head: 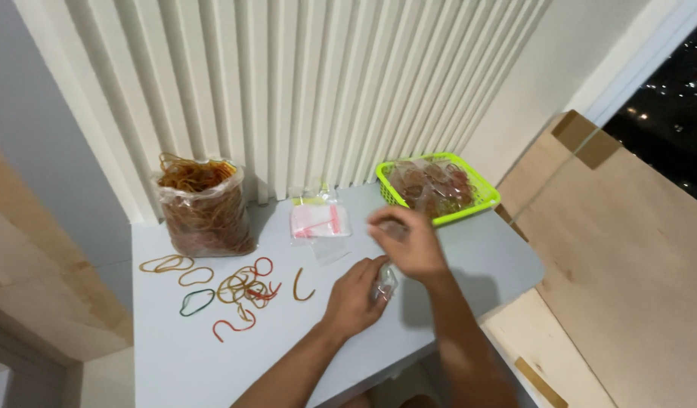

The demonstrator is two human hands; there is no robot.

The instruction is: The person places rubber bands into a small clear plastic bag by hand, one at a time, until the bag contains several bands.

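Observation:
Both hands meet over the grey table (pixel 175 355). My left hand (pixel 354 297) and my right hand (pixel 409 242) together hold a small clear plastic bag (pixel 384 284) between them; the bag is blurred and its contents cannot be made out. Loose rubber bands (pixel 235 291) in brown, red and green lie scattered on the table to the left of my left hand. A stack of small clear zip bags (pixel 319 220) with red strips lies just behind the hands.
A large clear bag full of brown rubber bands (pixel 203 208) stands at the back left. A green plastic basket (pixel 481 202) with filled small bags sits at the back right. Ribbed white wall behind; wooden board at right.

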